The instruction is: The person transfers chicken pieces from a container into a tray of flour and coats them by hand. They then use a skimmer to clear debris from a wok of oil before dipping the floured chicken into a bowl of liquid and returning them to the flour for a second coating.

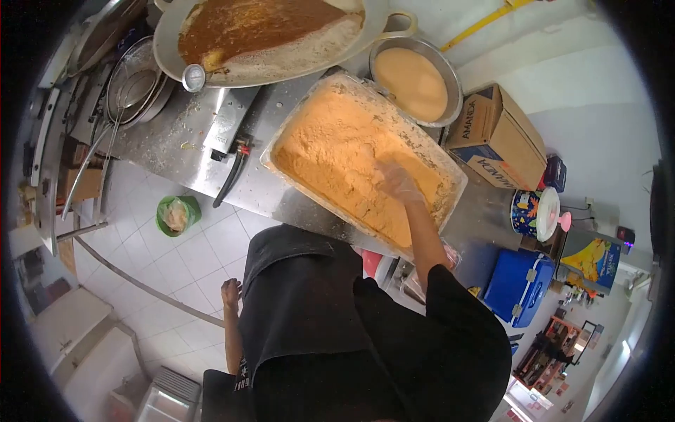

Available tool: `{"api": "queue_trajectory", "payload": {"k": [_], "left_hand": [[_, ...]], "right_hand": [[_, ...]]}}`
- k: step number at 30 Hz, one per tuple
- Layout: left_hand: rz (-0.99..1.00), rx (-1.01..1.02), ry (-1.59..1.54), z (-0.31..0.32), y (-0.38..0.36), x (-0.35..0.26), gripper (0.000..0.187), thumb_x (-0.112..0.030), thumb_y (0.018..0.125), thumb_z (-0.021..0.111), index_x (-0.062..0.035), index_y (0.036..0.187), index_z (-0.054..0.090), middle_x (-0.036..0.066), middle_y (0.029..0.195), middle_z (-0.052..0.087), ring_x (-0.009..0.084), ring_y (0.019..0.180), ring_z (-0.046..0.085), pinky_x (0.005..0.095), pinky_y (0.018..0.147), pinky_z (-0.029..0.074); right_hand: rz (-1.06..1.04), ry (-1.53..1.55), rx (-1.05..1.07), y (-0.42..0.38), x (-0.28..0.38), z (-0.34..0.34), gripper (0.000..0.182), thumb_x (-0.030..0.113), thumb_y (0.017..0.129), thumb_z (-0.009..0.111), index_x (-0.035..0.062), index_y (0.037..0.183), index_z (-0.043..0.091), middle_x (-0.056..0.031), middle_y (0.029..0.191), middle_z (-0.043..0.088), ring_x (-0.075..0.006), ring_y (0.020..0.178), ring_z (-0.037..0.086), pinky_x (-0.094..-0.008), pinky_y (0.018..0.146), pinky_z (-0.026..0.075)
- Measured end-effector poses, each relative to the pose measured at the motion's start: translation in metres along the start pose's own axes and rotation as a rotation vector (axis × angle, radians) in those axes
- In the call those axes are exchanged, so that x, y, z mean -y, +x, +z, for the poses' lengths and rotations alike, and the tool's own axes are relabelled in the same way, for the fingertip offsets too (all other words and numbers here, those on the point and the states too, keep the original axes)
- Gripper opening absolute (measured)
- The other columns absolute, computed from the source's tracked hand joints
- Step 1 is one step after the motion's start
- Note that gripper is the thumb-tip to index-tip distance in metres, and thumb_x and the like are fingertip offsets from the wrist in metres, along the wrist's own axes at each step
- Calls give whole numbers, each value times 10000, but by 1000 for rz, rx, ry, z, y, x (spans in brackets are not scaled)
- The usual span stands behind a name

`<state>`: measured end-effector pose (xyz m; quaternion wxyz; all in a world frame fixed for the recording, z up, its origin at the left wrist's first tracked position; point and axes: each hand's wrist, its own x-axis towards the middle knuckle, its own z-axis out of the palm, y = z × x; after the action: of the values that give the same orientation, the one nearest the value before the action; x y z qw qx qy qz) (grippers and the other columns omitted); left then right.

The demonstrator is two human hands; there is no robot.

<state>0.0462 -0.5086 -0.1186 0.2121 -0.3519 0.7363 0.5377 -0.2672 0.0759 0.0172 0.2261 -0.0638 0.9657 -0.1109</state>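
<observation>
My right hand (398, 181), in a thin clear glove, reaches down into orange breading flour (330, 144). Its fingers are bent and dusted with the flour; whatever they close on is hidden. The flour lies lumpy and uneven in a large rectangular tray (266, 159), whose rim is caked with powder. Beside my body hangs my left hand (230, 291), away from the counter, with loosely curled fingers and nothing in it.
Behind the tray stand a metal bowl of pale orange batter (411, 83) and a wide pan of brown, frothy oil (260, 32) with a dial thermometer (194, 77). A cardboard box (498, 137) is at right, a strainer (133, 91) at left. A green bin (177, 215) stands on the floor.
</observation>
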Motion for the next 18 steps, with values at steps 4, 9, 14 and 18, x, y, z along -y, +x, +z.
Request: {"api": "queue_trajectory", "payload": {"k": [4,9,14,18], "left_hand": [[412,112,133,1,6,39,380,-353,895,509,10,954,606,44,735,583,94,583,476,248,469,351],[364,63,98,5,-22,18,375,-313,880,494,-42,636,581,13,565,500,97,498,399,296,438,297],[199,-99,78,22,-68,-20,338,-309,861,511,-10,742,616,12,596,510,108,534,458,294,451,353],[-203,-190,-225,10,-62,-23,330,-238,847,541,46,1006,597,140,852,643,188,697,628,305,519,488]], "right_hand": [[-253,-119,-137,12,-26,19,577,218,711,739,131,1237,518,-145,1121,613,-318,1083,551,-413,959,419],[139,533,174,13,-36,-34,555,264,738,734,84,1218,521,-142,1106,621,-298,1085,553,-396,961,411],[16,249,-193,43,-29,-21,577,351,780,691,22,1217,507,-176,1065,632,-304,916,622,-387,772,515],[4,1,-168,84,12,11,643,424,792,678,43,1275,490,-194,1170,601,-288,1035,603,-409,905,461]]}}
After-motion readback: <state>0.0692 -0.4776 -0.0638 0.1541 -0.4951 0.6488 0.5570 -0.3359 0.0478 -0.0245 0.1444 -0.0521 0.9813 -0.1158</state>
